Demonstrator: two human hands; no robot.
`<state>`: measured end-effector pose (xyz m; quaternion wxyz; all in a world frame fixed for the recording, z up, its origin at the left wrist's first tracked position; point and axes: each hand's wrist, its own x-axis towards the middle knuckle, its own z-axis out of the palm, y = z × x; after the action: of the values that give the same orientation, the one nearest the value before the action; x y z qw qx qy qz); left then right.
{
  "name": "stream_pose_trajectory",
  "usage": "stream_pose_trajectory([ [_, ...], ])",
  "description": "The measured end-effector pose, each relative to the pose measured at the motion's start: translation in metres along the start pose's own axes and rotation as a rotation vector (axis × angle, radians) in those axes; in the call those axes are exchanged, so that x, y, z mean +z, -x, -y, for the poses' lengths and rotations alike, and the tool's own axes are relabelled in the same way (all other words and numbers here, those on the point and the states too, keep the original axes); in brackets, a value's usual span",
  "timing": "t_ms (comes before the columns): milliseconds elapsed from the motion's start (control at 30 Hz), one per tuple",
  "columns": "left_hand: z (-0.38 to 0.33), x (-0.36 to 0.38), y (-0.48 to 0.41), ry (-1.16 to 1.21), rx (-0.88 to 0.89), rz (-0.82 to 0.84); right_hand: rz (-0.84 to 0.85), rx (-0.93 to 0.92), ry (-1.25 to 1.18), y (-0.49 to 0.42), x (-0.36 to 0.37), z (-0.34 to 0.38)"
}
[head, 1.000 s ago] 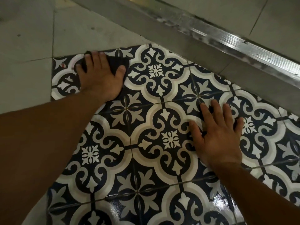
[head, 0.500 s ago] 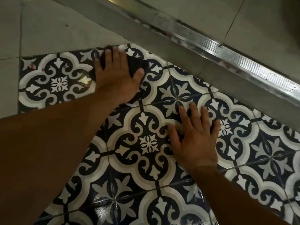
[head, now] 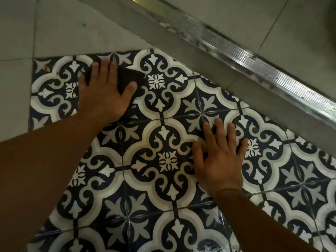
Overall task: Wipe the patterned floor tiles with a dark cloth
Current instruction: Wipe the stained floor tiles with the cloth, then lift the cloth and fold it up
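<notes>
The patterned floor tiles [head: 163,160] carry navy, white and beige scrollwork and fill the middle and lower view. My left hand [head: 105,95] lies flat on a dark cloth [head: 130,77] at the far left corner of the pattern. The cloth shows between my fingers and thumb; most of it is hidden under the palm. My right hand [head: 220,160] rests flat on the tiles to the right, fingers spread, holding nothing. The nearest tiles glisten wet.
Plain grey tiles [head: 54,33] border the pattern on the left and far side. A grey raised sill [head: 200,57] with a ribbed metal track [head: 254,62] runs diagonally from top centre to the right edge.
My left hand slid the cloth right across the far tiles, then back left a little. My right hand stayed planted on the same tile; the view shifted.
</notes>
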<state>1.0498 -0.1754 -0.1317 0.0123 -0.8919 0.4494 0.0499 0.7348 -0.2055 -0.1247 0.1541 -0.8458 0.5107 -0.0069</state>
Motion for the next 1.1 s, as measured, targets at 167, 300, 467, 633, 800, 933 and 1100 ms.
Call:
stream_pose_trajectory([
  [167,-0.035,-0.002,0.021,0.072,-0.307,0.006,0.006,0.001,0.008,0.0,0.001,0.0],
  [300,-0.098,-0.002,0.014,0.08,0.094,0.035,0.004,0.005,0.011,0.0,0.0,0.0],
  [467,-0.098,0.001,0.032,0.019,0.426,0.079,-0.006,-0.002,0.014,0.001,-0.001,0.001],
  [633,-0.059,0.006,0.087,0.029,0.373,0.033,0.016,-0.003,0.045,0.001,-0.001,0.001],
  [800,-0.048,0.008,0.152,0.062,0.207,0.075,0.025,-0.005,0.052,0.0,0.001,0.0],
  [933,-0.042,0.009,0.211,0.094,0.191,0.152,0.008,-0.015,0.023,0.0,0.001,-0.001],
  [1100,-0.009,0.006,0.28,0.128,0.273,0.243,0.021,-0.053,0.001,0.0,-0.001,-0.005],
])
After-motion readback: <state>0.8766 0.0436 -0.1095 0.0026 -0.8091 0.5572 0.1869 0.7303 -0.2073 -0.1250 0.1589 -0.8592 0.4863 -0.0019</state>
